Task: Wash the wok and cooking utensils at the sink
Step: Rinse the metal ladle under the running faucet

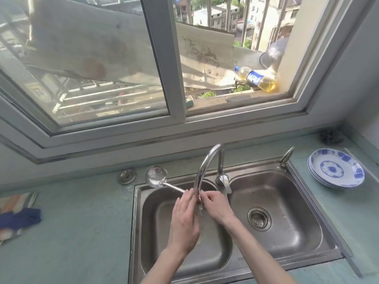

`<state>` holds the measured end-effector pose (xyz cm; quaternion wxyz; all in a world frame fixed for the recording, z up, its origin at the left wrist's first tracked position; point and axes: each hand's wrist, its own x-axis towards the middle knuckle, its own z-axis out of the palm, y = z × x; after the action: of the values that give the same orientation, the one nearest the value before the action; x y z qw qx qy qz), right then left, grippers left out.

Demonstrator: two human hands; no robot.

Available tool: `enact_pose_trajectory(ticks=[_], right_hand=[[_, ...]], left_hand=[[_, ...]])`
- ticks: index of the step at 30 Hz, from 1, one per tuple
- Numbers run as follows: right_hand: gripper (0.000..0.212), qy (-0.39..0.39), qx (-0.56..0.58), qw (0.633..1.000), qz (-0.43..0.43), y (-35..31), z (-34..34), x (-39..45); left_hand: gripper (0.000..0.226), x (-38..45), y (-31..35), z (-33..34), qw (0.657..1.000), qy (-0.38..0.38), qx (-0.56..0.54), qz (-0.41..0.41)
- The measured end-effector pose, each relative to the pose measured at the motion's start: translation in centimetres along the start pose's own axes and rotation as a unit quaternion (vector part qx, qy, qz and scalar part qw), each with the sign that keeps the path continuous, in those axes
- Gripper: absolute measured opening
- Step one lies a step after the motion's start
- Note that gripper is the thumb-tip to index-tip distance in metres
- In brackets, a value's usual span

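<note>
My left hand (pixel 184 220) and right hand (pixel 217 206) curl their fingers (pixel 189 193) round the ladle (pixel 156 177) handle under the tap (pixel 207 167). The ladle's bowl (shiny) sticks out past my left fingers, over the surface (pixel 82 232).

Ladle (pixel 162 179): polished steel, round bowl facing up over the table at the rear left corner of the sink (pixel 287 238); straight handle slants down to the right over the left basin, its end hidden among the fingers under the faucet (pixel 205 167) spout. Sink: stainless, two basins. Faucet: chrome gooseneck, water running.
</note>
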<state>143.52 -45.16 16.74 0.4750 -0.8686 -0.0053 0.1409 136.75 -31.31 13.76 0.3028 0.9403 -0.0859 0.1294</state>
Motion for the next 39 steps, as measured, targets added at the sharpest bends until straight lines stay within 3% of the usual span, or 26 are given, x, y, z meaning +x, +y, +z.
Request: enact_pose_trajectory(ticks=[2, 3, 5, 7, 9, 13, 17, 20, 23, 26, 28, 29, 31, 32, 35, 39], right_hand=[[0.053, -0.005, 0.004, 1.000, -0.003, 0.3, 0.1, 0.1], [0.052, -0.008, 0.012, 1.000, -0.001, 0.5, 0.0, 0.2], [0.050, -0.030, 0.031, 0.999, 0.011, 0.6, -0.3, 0.3], [0.047, -0.065, 0.049, 0.996, 0.029, 0.0, -0.9, 0.1], [0.044, -0.103, 0.055, 0.992, 0.038, -0.6, -1.6, 0.0], [0.045, -0.103, 0.108, 0.987, 0.055, -0.3, -2.7, -0.6], [0.031, -0.049, 0.194, 0.978, 0.064, 1.3, -3.2, -1.3], [0.030, -0.045, 0.173, 0.981, 0.081, 1.7, -1.9, -1.2], [0.035, 0.013, 0.105, 0.991, 0.076, 2.5, -0.7, -0.8], [0.049, 0.010, 0.089, 0.995, 0.051, 3.6, -1.1, -0.7], [0.050, 0.013, 0.024, 0.999, 0.040, 4.0, -1.6, -0.8], [0.048, 0.037, -0.071, 0.997, 0.021, 4.4, -1.4, -0.7], [0.042, 0.130, -0.287, 0.948, -0.041, 4.8, -0.4, -1.0], [0.042, 0.158, -0.342, 0.923, -0.077, 4.6, 0.3, -1.3], [0.051, 0.115, -0.401, 0.890, -0.184, 3.6, 3.1, -2.3], [0.054, 0.053, -0.415, 0.871, -0.258, 3.4, 4.5, -1.8]], left_hand=[[0.035, 0.0, 0.9, 0.3, 0.976, 0.117, -0.093, -0.158], [0.024, 0.5, 1.3, 0.3, 0.943, 0.141, -0.161, -0.254], [0.027, 2.2, 1.7, 0.4, 0.825, 0.106, -0.360, -0.421], [0.035, 3.7, 1.3, 0.2, 0.688, 0.076, -0.539, -0.480], [0.031, 4.9, 0.7, -0.2, 0.632, 0.088, -0.599, -0.485], [0.020, 5.7, 0.8, -0.5, 0.579, 0.119, -0.650, -0.478], [0.010, 6.0, 0.9, 0.2, 0.557, 0.164, -0.654, -0.485], [0.023, 5.3, 2.0, 1.4, 0.548, 0.148, -0.665, -0.485], [0.040, 4.6, 2.7, 1.8, 0.528, 0.142, -0.680, -0.489], [0.032, 4.7, 1.3, 1.4, 0.503, 0.171, -0.678, -0.508], [0.023, 4.7, 0.3, 1.1, 0.478, 0.193, -0.685, -0.514], [0.023, 4.6, 0.2, 1.1, 0.470, 0.200, -0.691, -0.512], [0.025, 4.6, 0.5, 1.3, 0.460, 0.215, -0.698, -0.505], [0.025, 4.6, 0.8, 1.6, 0.457, 0.221, -0.700, -0.502], [0.027, 4.7, 1.7, 2.4, 0.439, 0.233, -0.700, -0.513], [0.032, 4.6, 1.4, 2.0, 0.431, 0.249, -0.684, -0.534]])
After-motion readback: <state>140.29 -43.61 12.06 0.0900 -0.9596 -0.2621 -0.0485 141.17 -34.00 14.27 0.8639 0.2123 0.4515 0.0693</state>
